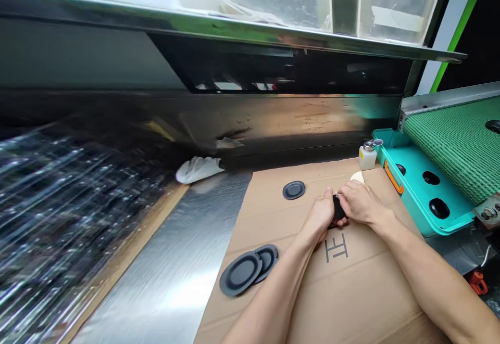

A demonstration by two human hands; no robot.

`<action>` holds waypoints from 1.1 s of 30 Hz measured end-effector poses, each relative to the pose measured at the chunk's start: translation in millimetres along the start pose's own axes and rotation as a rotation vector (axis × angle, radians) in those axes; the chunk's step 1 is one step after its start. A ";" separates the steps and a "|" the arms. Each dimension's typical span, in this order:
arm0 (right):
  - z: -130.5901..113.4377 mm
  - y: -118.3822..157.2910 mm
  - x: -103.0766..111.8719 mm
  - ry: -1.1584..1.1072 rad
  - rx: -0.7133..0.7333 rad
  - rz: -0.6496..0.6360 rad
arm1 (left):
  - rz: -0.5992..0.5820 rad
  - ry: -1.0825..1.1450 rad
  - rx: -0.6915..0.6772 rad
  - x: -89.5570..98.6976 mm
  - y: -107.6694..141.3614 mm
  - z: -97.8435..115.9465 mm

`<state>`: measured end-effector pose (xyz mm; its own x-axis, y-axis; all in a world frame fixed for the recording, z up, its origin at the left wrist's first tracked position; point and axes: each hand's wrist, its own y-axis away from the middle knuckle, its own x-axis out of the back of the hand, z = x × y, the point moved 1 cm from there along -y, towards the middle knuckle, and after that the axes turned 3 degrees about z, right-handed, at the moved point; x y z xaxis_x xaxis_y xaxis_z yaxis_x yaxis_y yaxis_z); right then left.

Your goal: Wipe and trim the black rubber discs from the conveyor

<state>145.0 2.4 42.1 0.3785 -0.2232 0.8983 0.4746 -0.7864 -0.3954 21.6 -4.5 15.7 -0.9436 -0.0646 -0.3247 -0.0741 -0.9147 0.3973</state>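
My left hand [322,212] is closed around a small black part [338,209], holding it just above the cardboard sheet [363,292]. The fingers of my right hand [362,201] pinch together at the part's upper edge. A tiny pale bit shows at those fingertips, too small to name. Behind the right hand lies a cream-coloured piece [357,176], partly hidden. One dark grey oval disc [294,190] rests flat beyond my left hand. Nearer to me, to the left of my forearm, another dark disc [240,273] overlaps a second one [267,260].
A white pump bottle [367,157] stands at the cardboard's far right corner. Beside it, a turquoise bin [420,206] holds several glossy black parts, partly under a green conveyor belt [449,136]. A white glove [200,169] lies left. Clear plastic-wrapped items [70,219] fill the far left.
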 end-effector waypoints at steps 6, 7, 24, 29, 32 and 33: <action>-1.7 -0.3 0.6 -0.023 0.006 0.015 | 0.028 -0.063 -0.036 -0.3 1.1 -0.9; -0.7 -0.3 0.0 -0.048 0.002 0.026 | 0.019 -0.043 -0.032 0.1 1.0 -0.9; -31.1 5.1 -26.4 -0.264 -0.058 0.230 | -0.274 0.594 0.111 12.4 4.0 2.0; -27.7 6.9 -20.0 -0.218 0.124 0.027 | -0.198 0.556 0.105 19.1 3.7 3.5; -20.1 5.8 -18.6 -0.160 -0.009 0.064 | -0.208 0.573 0.066 17.7 1.8 0.7; -17.5 5.2 -19.0 -0.136 -0.077 0.094 | -0.218 0.582 0.057 16.4 0.9 -0.7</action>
<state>126.4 -7.6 26.3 0.5246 -0.2220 0.8219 0.3715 -0.8089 -0.4557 6.3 -6.6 10.2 -0.5750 -0.1000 -0.8120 -0.2777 -0.9097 0.3087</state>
